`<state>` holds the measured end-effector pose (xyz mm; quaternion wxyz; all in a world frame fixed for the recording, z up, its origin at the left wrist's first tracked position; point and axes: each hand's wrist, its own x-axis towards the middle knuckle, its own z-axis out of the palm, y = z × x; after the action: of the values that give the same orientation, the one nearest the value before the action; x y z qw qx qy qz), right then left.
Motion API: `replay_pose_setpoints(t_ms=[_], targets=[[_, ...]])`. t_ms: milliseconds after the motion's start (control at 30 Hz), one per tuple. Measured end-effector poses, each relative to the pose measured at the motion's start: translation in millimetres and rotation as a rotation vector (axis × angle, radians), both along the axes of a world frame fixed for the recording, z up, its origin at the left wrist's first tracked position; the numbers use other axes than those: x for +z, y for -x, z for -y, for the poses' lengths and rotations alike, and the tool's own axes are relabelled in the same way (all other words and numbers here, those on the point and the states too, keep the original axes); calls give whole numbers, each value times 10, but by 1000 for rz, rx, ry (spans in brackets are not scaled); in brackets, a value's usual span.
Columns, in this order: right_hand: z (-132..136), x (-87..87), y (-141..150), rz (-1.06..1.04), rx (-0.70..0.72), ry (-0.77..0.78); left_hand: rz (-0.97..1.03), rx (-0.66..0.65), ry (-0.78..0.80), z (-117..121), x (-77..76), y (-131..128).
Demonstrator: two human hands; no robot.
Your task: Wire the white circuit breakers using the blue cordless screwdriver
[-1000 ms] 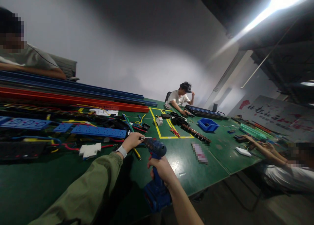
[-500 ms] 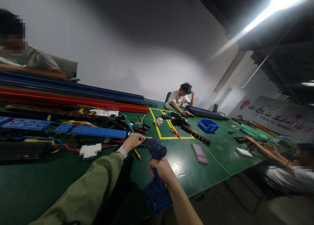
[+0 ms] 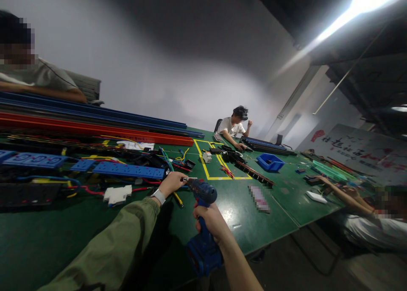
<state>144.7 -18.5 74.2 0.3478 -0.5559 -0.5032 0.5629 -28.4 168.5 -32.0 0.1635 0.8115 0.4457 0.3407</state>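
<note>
In my right hand (image 3: 210, 219) is a blue cordless drill (image 3: 203, 191), my fingers wrapped around its handle and its chuck pointing left. My left hand (image 3: 171, 184), with a pale watch strap at the wrist, is closed right at the drill's tip; what its fingers grip is hidden. A blue power strip (image 3: 129, 170) runs up to the left hand, its end passing beside or behind the fingers. Green and yellow wires (image 3: 165, 157) rise just behind that hand, and a yellow-tipped wire (image 3: 178, 200) sticks out below it.
White breaker modules (image 3: 117, 195) lie left of my sleeve. Orange (image 3: 95, 130) and blue rails (image 3: 95, 113) line the far edge. Yellow tape (image 3: 206, 170) marks the green table, with a blue bin (image 3: 270, 162) and a pixelated flat object (image 3: 259, 198) to the right. Several people sit around.
Both hands and the drill stay almost in place, with only a very slight shift. The person across the table has lowered a raised hand slightly.
</note>
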Motion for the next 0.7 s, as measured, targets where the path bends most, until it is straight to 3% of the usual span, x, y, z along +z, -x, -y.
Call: replay_pose_setpoints(t_ms=[267,700], targets=[[-8,-21,-11,-29,-3,-8,14,-3,25,33,40,4],[-11,-20,-1,-29,-1,-8,12,-1,-6,-17,-30,-2]])
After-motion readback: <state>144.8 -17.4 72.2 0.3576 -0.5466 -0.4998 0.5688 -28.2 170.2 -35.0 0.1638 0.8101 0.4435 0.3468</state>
